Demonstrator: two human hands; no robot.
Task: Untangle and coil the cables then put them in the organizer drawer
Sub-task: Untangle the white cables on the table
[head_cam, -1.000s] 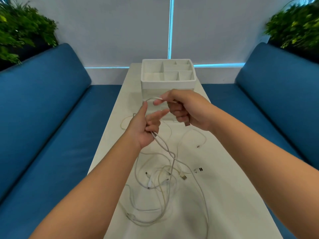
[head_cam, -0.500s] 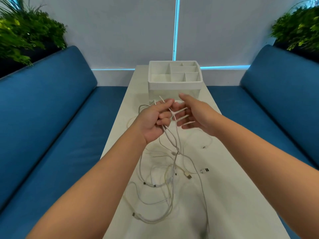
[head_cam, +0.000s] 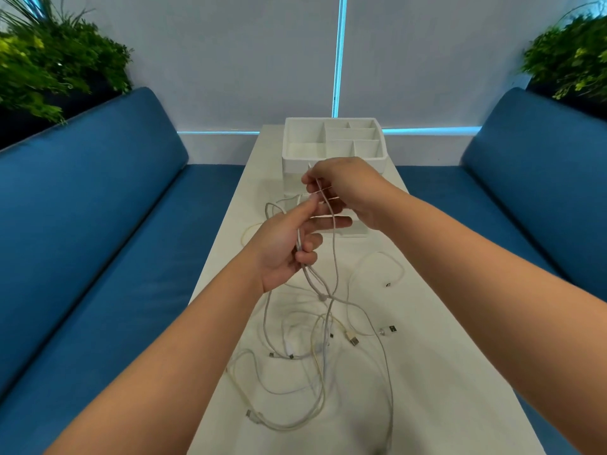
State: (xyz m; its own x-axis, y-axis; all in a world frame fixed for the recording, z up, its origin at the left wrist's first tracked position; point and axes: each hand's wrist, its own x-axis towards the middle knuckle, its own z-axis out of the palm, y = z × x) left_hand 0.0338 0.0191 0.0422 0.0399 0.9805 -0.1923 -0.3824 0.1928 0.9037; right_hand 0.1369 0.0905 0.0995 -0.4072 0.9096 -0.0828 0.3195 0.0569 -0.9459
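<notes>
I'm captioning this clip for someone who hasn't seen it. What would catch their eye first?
Two bare hands meet at the centre: the left hand grips thin white cable strands, and the right hand pinches one higher up. Below them a loose tangle of white cables sprawls over the long white table. Behind the hands stands a white compartmented organizer.

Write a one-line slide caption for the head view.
Both hands, left and right, hold white cable above tangled cables before the organizer.
</notes>
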